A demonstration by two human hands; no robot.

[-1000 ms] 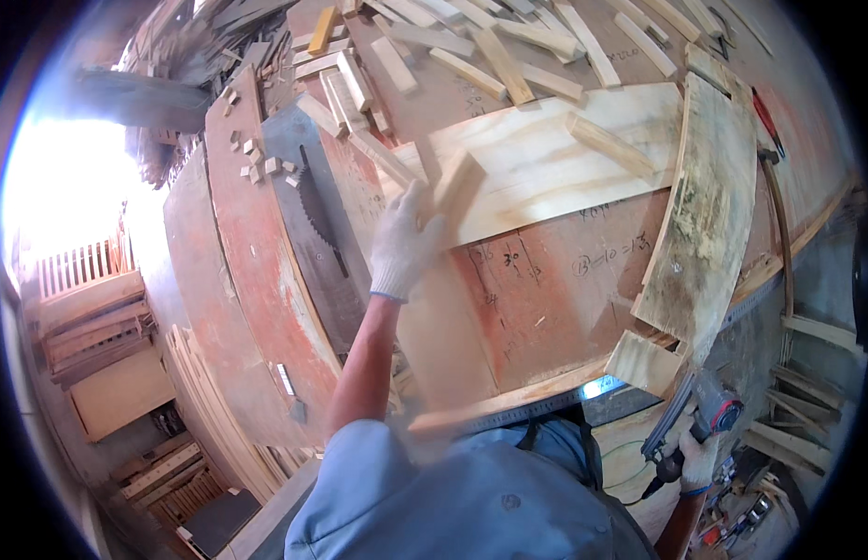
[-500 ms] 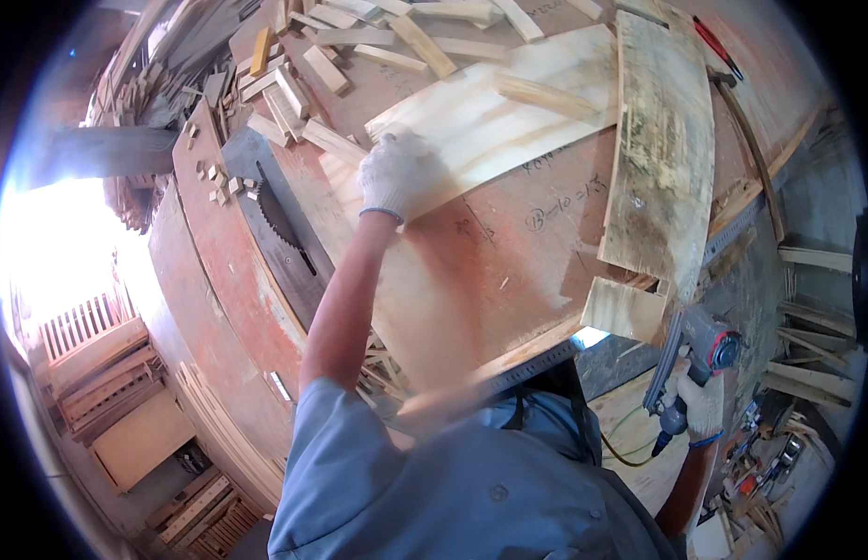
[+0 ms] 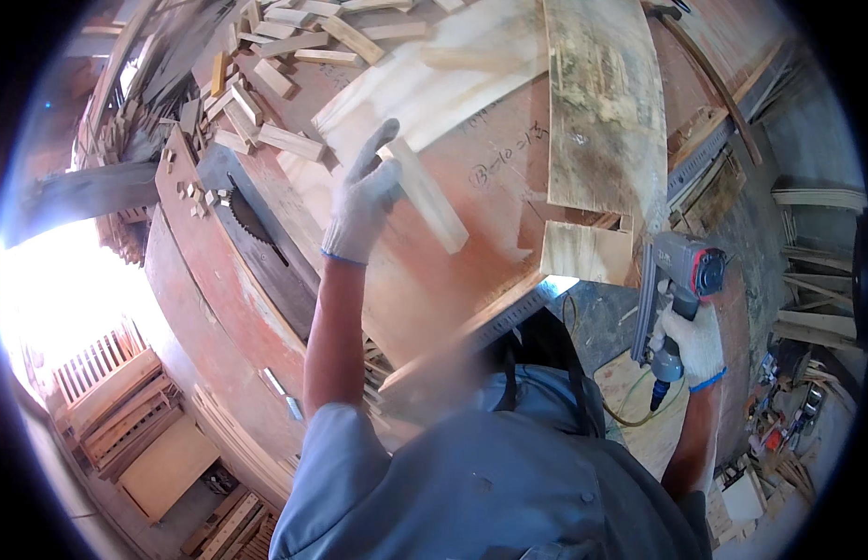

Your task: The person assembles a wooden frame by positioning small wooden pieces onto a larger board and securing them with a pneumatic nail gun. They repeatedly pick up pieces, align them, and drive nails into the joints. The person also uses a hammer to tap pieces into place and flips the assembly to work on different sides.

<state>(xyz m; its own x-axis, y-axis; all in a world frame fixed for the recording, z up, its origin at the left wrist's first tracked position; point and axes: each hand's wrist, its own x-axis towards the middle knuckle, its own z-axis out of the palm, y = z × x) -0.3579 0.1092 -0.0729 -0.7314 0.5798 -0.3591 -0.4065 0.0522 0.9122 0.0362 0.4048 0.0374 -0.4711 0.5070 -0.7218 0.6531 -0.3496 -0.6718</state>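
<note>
Here, dark handwriting [image 3: 507,159] marks the bench [image 3: 497,219]; the left hand [image 3: 361,203] holds a wood block [image 3: 432,201], the right hand [image 3: 693,342] a nail gun [image 3: 682,265].

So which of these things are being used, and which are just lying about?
Seemingly in use:
- pale wood strip, in the left hand
- pneumatic nail gun, in the right hand
- stained wooden board, near that tool

Seemingly lying about:
- small wood cubes
- orange-yellow wood block
- wooden-handled hammer
</note>
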